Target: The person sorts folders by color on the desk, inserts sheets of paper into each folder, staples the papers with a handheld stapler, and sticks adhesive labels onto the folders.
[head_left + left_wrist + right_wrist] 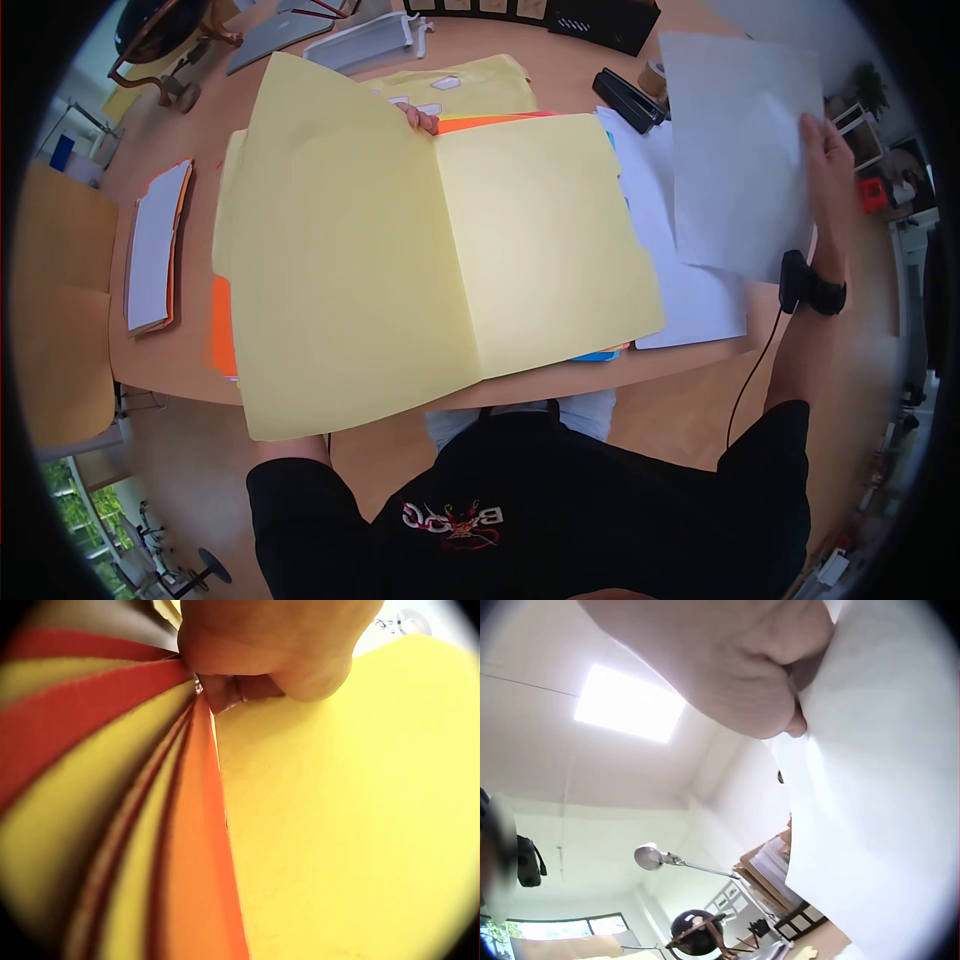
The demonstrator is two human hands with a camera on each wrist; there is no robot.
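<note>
My folder [550,240] looks like smooth matt card, my sheet [745,150] thin paper, the counter [190,350] smooth wood, my shirt [610,510] cloth.

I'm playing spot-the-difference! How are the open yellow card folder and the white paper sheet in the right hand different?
The yellow card folder has a fold down its middle; the white paper sheet shows none. The open folder looks bigger than the sheet. Both look plain, without visible writing.

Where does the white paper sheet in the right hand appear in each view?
Head: the white paper sheet is at upper right, held by the right hand.
Left wrist: not recognisable there.
Right wrist: it fills the right side.
Shared landmark: the black globe on a wooden stand, upper left in head, bottom in right wrist.
</note>
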